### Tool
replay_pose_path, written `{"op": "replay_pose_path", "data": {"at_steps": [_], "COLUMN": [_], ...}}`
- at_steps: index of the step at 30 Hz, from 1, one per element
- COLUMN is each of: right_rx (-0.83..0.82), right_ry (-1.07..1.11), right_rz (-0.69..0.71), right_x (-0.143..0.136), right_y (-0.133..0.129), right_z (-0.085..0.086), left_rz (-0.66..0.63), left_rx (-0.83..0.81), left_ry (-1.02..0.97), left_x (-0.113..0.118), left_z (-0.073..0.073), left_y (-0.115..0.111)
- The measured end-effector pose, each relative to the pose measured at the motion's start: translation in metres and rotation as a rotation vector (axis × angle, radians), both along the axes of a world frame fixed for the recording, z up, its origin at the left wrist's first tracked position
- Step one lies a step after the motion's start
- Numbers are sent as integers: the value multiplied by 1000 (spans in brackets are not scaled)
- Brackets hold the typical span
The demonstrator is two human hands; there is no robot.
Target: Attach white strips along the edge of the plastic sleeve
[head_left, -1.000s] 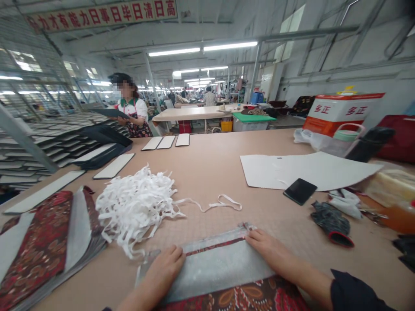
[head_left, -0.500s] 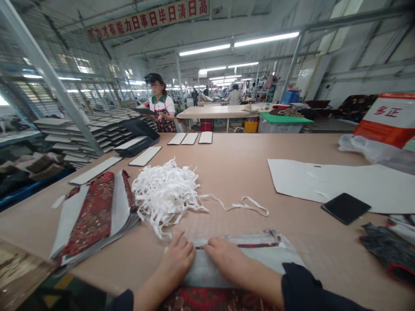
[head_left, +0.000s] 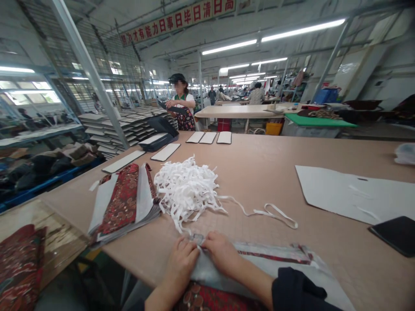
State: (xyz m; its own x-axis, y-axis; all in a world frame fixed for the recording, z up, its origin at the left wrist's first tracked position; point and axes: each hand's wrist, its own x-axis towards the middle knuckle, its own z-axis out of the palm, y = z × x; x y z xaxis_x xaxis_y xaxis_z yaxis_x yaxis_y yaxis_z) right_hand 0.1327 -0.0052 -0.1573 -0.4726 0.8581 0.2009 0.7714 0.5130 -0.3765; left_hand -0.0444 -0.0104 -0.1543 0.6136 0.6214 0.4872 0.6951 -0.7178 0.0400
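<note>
A fabric piece [head_left: 259, 270] with a pale grey backing and a dark red patterned strip along its far side lies at the table's near edge. My left hand [head_left: 182, 261] is closed on its far left corner, fingers bent. Beside it, my right hand [head_left: 223, 255] pinches the same edge, its fingertips close to those of the left. What exactly lies between the fingertips is partly hidden. Red patterned cloth [head_left: 214, 298] shows below my wrists. Just beyond my hands is a heap of white tape [head_left: 188, 188], with one loose strand running right.
A stack of red patterned fabric pieces [head_left: 121, 201] lies left of the tape. White boards [head_left: 165, 152] rest farther back. At right are a large white sheet [head_left: 350, 190] and a black flat pad [head_left: 397, 235]. A co-worker [head_left: 181, 103] stands beyond the table by stacked panels.
My view has swung left, so things appear farther right. Both hands remain on the fabric's edge, fingertips now closer together at its left corner. The co-worker has changed arm position.
</note>
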Motion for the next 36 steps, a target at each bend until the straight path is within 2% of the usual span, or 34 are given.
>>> {"op": "replay_pose_path", "data": {"at_steps": [4,7,12,17,21,24,30,33,36], "right_rx": [199,240,170,216,71,-105,-307,-340,-391], "right_ry": [-130,-125,-22,-191,-287,-307,-111,12,218], "right_rz": [175,258,73,84,15,-87,-177,-108,-48], "right_x": [0,3,-7,2,23,25,10,15,18], "right_y": [-8,-6,-2,-22,-32,-22,2,3,6], "right_z": [-1,3,-2,-5,9,24,37,36,30], "left_rz": [27,19,-36,-62,-29,-7,163,264,320], "left_rx": [-26,3,45,13,-42,-103,-109,-253,-480], "left_ry": [-21,-33,12,124,66,-6,-208,-369,-537], "left_x": [2,2,1,1,-1,-3,-6,-6,-2], "left_z": [-4,-8,-6,-4,-2,0,-9,-15,-15], "left_y": [-2,-1,1,2,2,1,-1,-1,0]}}
